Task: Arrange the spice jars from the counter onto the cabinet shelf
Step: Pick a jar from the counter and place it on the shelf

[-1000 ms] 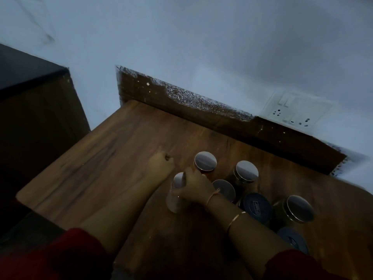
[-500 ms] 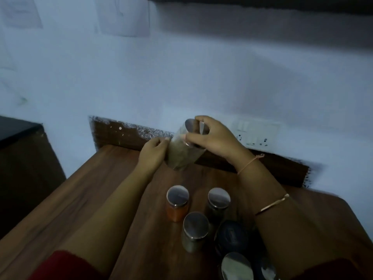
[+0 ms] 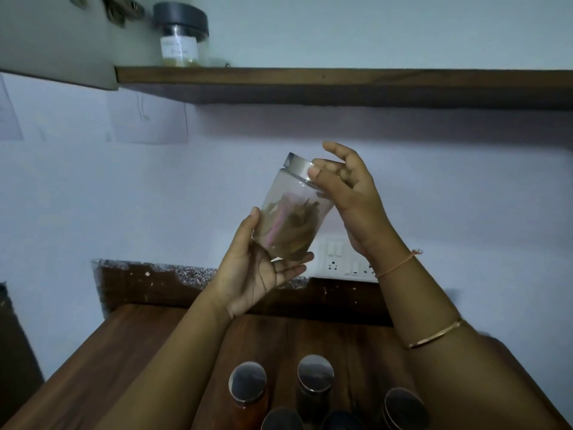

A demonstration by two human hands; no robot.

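Take the held jar (image 3: pixel 290 212) as your reference. Your left hand (image 3: pixel 259 271) sits under its base; your right hand (image 3: pixel 347 193) sits at its lid, to the right. The cabinet shelf (image 3: pixel 341 77) runs above the jar, with a labelled jar (image 3: pixel 181 35) standing on its left end. The wall socket (image 3: pixel 341 259) lies behind and lower right. The counter (image 3: pixel 124 352) lies below, with the remaining jars (image 3: pixel 314 372) grouped on it directly beneath.

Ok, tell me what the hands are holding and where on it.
Both hold one clear spice jar, tilted. The left hand cups its base and lower side; the right hand grips the metal lid at the rim.
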